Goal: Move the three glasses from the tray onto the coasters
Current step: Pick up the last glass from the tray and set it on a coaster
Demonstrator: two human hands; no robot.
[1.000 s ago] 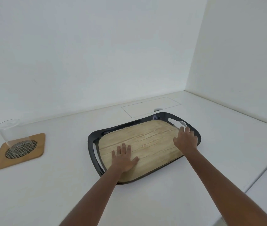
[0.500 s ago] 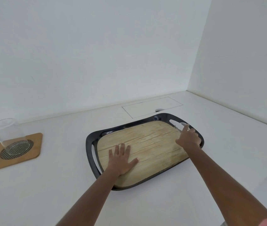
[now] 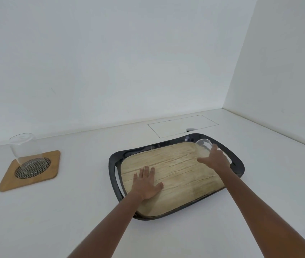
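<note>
Since half a second ago the right hand (image 3: 215, 159) has wrapped around the clear glass (image 3: 202, 148) at the tray's (image 3: 114, 164) far right corner, clenched on its side. Left hand (image 3: 146, 183) lies flat and open on the wood-grain panel. Way off left, another glass (image 3: 26, 151) sits on a wooden coaster (image 3: 30, 172).

bare white counter (image 3: 84, 211) open between tray (image 3: 113, 164) and coaster (image 3: 8, 184), upright glass (image 3: 26, 151) occupying that coaster

Left hand (image 3: 146, 183) flat (fingers spread), right hand (image 3: 215, 159) gripping.
</note>
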